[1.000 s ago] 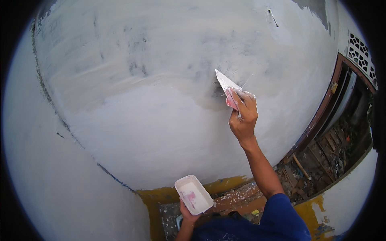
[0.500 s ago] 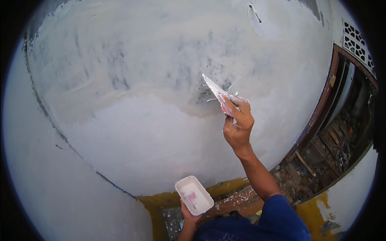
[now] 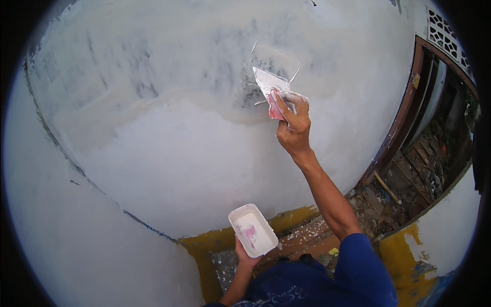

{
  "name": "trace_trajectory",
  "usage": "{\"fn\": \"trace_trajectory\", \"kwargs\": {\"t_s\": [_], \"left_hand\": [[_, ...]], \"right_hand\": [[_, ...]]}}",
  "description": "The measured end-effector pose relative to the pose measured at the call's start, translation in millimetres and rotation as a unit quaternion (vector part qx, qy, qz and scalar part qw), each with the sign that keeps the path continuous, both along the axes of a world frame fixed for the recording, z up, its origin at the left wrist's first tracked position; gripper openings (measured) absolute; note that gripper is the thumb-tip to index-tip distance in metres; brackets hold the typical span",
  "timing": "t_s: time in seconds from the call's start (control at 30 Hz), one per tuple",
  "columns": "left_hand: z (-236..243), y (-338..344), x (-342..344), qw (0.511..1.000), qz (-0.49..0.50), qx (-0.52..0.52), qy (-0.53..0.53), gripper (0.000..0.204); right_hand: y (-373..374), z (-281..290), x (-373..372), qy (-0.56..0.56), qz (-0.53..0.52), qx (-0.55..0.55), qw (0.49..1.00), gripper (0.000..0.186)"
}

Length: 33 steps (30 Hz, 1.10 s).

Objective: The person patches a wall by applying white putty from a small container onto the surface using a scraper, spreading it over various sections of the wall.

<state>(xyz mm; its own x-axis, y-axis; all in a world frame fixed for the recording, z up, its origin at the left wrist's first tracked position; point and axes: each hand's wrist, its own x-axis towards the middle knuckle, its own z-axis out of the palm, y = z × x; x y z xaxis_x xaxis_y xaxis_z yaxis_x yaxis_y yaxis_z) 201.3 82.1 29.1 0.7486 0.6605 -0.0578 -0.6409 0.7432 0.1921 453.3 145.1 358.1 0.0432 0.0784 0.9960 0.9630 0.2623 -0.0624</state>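
My right hand (image 3: 295,123) grips a pink and white putty scraper (image 3: 271,84), its blade smeared with white putty and held at the wall (image 3: 169,153). Around the blade is a dark rough patch with raised ridges of fresh putty (image 3: 295,73). White putty also coats my fingers. Lower down, my left hand (image 3: 246,255) holds a white rectangular tub (image 3: 235,217) from below and its near side. Inside the tub lies white putty with a pink smear (image 3: 249,233). Whether the blade's edge touches the wall I cannot tell for sure.
At the right, a brown-framed doorway (image 3: 404,112) opens onto rubble and wood scraps (image 3: 414,174). Above it sits a patterned vent block (image 3: 447,36). A cracked corner seam (image 3: 76,166) runs down the left. Yellow paint (image 3: 286,221) bands the wall's foot, beside a white-spattered ledge (image 3: 307,238).
The scraper has turned so its blade shows broader, and ridges of putty now stand above it. The tub sits slightly higher and further right in view. The whole view has shifted.
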Motion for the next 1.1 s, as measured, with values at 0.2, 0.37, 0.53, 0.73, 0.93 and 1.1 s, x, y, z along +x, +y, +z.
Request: {"fn": "trace_trajectory", "kwargs": {"t_s": [0.2, 0.37, 0.53, 0.73, 0.93, 1.1], "left_hand": [[-4, -5, -6, 1.0, 0.005, -0.017, -0.017, 0.069], [-4, -8, -15, 1.0, 0.023, -0.012, -0.011, 0.069], [-6, -2, -23, 0.999, 0.033, -0.007, 0.001, 0.068], [-3, 3, -23, 0.999, 0.032, -0.008, -0.006, 0.067], [-26, 9, -24, 0.999, 0.018, -0.045, 0.003, 0.077], [-21, 13, -24, 0.999, 0.041, -0.017, -0.003, 0.079]], "right_hand": [[-26, 59, 48, 0.1, -0.009, 0.047, 0.994, 0.059], [-8, 44, 18, 0.068, -0.066, 0.021, 0.995, 0.055], [-5, 22, -14, 0.105, -0.004, 0.019, 0.994, 0.06], [55, -24, -5, 0.083, -0.082, 0.038, 0.993, 0.073], [26, -87, -36, 0.092, -0.055, -0.021, 0.994, 0.072], [-36, -58, -12, 0.197, 0.037, 0.052, 0.978, 0.056]]}}
